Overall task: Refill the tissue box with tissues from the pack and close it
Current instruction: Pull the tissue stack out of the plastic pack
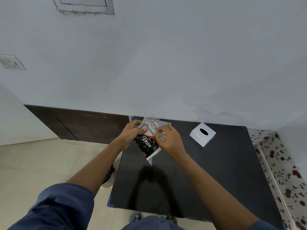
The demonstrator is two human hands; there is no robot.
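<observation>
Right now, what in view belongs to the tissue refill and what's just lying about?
Job:
- tissue pack, held above the table by left hand and right hand
- white tissue box on black table

Lying about:
- sandal on the floor
- floral cloth

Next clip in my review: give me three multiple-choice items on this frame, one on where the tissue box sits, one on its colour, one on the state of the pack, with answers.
1. Where is the tissue box?
A. On the dark table, to the right of the hands
B. On the tiled floor
C. In the left hand

2. What colour is the tissue box?
A. Red
B. White, with a dark oval slot
C. Blue

3. What state is the tissue pack in?
A. Lying untouched on the table
B. Tucked inside the box
C. Held above the table by both hands

Answers: 1 A, it rests on the table near the far edge; 2 B, its top and sides are white; 3 C, the left hand and right hand grip its upper end.
</observation>
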